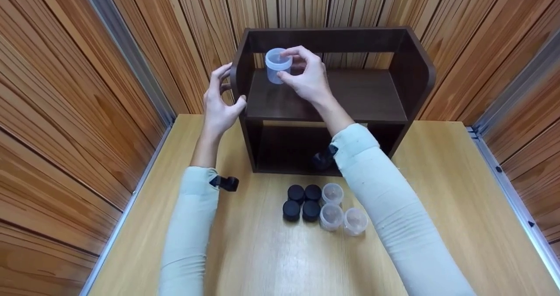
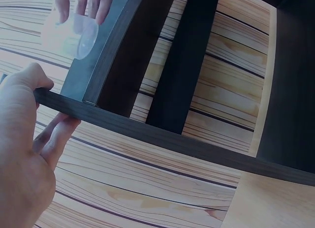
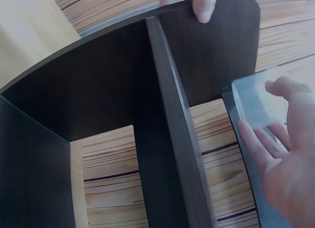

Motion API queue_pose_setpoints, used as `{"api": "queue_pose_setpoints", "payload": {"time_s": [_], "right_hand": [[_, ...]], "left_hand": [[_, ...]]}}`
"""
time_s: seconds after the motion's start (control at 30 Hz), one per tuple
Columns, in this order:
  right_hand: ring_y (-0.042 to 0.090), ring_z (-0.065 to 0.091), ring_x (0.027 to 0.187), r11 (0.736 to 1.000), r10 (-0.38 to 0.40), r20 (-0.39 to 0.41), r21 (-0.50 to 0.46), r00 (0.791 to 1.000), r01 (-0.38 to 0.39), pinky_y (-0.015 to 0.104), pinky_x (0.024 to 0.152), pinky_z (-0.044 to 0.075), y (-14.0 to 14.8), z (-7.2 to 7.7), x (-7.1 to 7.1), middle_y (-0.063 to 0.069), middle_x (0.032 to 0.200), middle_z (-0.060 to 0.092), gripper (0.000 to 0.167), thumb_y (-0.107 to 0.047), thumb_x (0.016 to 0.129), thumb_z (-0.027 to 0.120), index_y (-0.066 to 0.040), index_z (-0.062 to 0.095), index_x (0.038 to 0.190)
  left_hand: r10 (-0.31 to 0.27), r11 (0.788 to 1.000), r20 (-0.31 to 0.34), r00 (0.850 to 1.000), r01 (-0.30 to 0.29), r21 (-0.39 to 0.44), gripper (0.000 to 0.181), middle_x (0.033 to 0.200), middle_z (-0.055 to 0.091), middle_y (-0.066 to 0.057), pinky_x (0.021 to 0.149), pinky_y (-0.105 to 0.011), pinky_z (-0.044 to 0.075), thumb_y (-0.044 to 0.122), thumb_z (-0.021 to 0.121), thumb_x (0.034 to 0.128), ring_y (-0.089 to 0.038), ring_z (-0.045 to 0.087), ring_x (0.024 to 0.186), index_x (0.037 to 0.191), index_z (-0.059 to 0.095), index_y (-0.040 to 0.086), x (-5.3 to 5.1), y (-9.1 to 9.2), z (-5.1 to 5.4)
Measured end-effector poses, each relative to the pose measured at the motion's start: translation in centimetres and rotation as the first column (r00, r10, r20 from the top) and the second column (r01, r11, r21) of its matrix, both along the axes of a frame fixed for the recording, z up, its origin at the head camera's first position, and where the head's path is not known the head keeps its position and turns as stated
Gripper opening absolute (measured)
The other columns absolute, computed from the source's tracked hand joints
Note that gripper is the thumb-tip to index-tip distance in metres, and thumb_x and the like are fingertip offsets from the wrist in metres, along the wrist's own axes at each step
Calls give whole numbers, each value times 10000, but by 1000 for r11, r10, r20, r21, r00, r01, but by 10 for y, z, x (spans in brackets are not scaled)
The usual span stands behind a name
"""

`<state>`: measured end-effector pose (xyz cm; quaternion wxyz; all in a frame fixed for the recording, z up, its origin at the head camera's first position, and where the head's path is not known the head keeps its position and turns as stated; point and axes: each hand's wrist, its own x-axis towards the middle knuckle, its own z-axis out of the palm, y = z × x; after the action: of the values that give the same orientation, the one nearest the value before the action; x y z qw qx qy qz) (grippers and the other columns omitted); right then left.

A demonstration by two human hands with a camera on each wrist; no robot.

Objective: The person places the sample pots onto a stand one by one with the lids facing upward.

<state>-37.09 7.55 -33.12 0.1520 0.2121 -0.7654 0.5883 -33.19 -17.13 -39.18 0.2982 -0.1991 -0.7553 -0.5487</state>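
My right hand [image 1: 311,78] holds a translucent plastic jar [image 1: 274,73] between thumb and fingers, its open rim upward. That jar is over the left part of the upper board of a dark brown shelf unit [image 1: 363,96]; whether its base touches the board I cannot tell. With thumb on one side and fingers on the other, my left hand [image 2: 22,154] grips the edge of the unit's left side panel [image 2: 162,139]. In the right wrist view the jar [image 3: 253,102] sits in the right hand [image 3: 295,154], part of it hidden by the fingers.
On the wooden table [image 1: 262,252], before the unit, stand several black round-topped pieces [image 1: 296,193] and, right of them, 3 more clear jars [image 1: 331,217]. The unit's lower compartment [image 1: 288,147] faces me. Wood-slatted walls [image 1: 109,90] enclose the table at the back and sides.
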Motion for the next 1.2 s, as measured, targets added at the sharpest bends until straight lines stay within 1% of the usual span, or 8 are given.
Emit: {"api": "queue_pose_setpoints", "payload": {"time_s": [0.07, 0.17, 0.23, 0.37, 0.6, 0.87, 1.0, 1.2], "right_hand": [[347, 796, 1211, 999, -47, 2, 0, 999, 47, 521, 1152, 611, -3, -2, 0, 174, 1381, 778, 421, -28, 911, 866, -33, 764, 1319], [342, 790, 1239, 994, -105, 7, 6, 994, 105, 469, 1148, 618, -8, -5, 1, 167, 1406, 765, 428, -42, 918, 875, -51, 770, 1333], [337, 778, 1265, 992, -128, 6, 8, 992, 128, 433, 1150, 618, -10, -8, 2, 166, 1420, 755, 431, -42, 924, 879, -53, 770, 1341], [334, 761, 1299, 988, -153, 12, 2, 988, 153, 406, 1160, 610, -15, -12, 3, 164, 1438, 749, 438, -42, 939, 876, -63, 768, 1362], [386, 757, 1313, 989, -144, 8, 19, 990, 144, 454, 1178, 604, -25, -17, 0, 210, 1442, 735, 460, -24, 944, 849, -40, 753, 1394], [409, 752, 1338, 991, -122, 22, 49, 992, 121, 448, 1198, 596, -35, -24, -3, 232, 1447, 697, 511, 23, 957, 808, -34, 729, 1459], [408, 732, 1374, 993, -105, 43, 56, 994, 103, 426, 1215, 584, -38, -27, -4, 238, 1478, 672, 557, 37, 964, 798, -36, 701, 1508], [401, 711, 1414, 990, -112, 76, 91, 991, 105, 396, 1245, 557, -39, -34, -5, 255, 1483, 637, 624, 31, 964, 789, -61, 659, 1567]], "left_hand": [[-1, 1000, -4, 1000, 1, 3, 715, 1588, 648, -185, 1191, -420, 547, -17, 722, 919, -265, 630, 1463, 1598, 502, -1, 0, 0, 0], [1, 1000, -7, 1000, -1, 6, 717, 1580, 654, -192, 1173, -401, 553, -12, 719, 911, -269, 639, 1447, 1594, 505, -3, 0, 1, -1], [3, 1000, -10, 1000, -3, 7, 716, 1574, 658, -197, 1164, -389, 554, -12, 716, 908, -274, 643, 1437, 1592, 506, -4, -1, 1, -1], [3, 1000, -14, 1000, -3, 8, 713, 1574, 655, -198, 1159, -375, 555, -16, 716, 905, -274, 641, 1439, 1588, 508, -6, -1, 1, -2], [7, 1000, -21, 1000, -6, 14, 716, 1581, 653, -199, 1154, -380, 558, -25, 722, 889, -282, 638, 1450, 1575, 517, -10, -1, 0, -2], [10, 1000, -6, 1000, -10, 1, 721, 1592, 646, -212, 1164, -416, 562, -17, 720, 898, -308, 641, 1449, 1587, 506, -17, -1, 0, -4], [13, 1000, -12, 1000, -13, 5, 721, 1599, 639, -209, 1167, -424, 562, -18, 725, 894, -309, 636, 1457, 1582, 508, -20, -2, 0, -4], [12, 1000, -30, 999, -11, 12, 711, 1595, 643, -211, 1162, -410, 567, -29, 715, 890, -309, 634, 1465, 1572, 514, -30, -4, 0, -5]]}}
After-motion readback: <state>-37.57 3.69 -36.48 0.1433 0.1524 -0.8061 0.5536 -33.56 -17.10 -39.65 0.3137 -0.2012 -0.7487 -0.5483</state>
